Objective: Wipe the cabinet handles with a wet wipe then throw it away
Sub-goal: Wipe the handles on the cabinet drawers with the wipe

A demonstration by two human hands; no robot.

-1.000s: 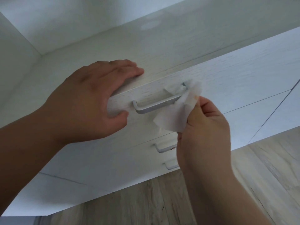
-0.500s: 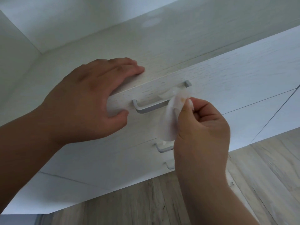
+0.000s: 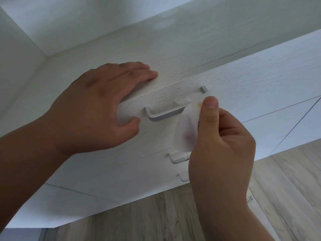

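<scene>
At the silver bar handle [image 3: 165, 116], the right hand [image 3: 222, 146] pinches a thin white wet wipe [image 3: 186, 129]; the left hand [image 3: 97, 108], fingers together, rests beside it. A loose wrap could slip off.

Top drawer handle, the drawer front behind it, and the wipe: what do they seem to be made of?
Top drawer handle: probably metal, brushed or satin silver; it shows a soft, even sheen. Drawer front: likely white laminate or painted board, matt, with streaky wood-grain texture. Wet wipe: thin non-woven fabric or paper, white and slightly translucent, hanging limp.
</scene>
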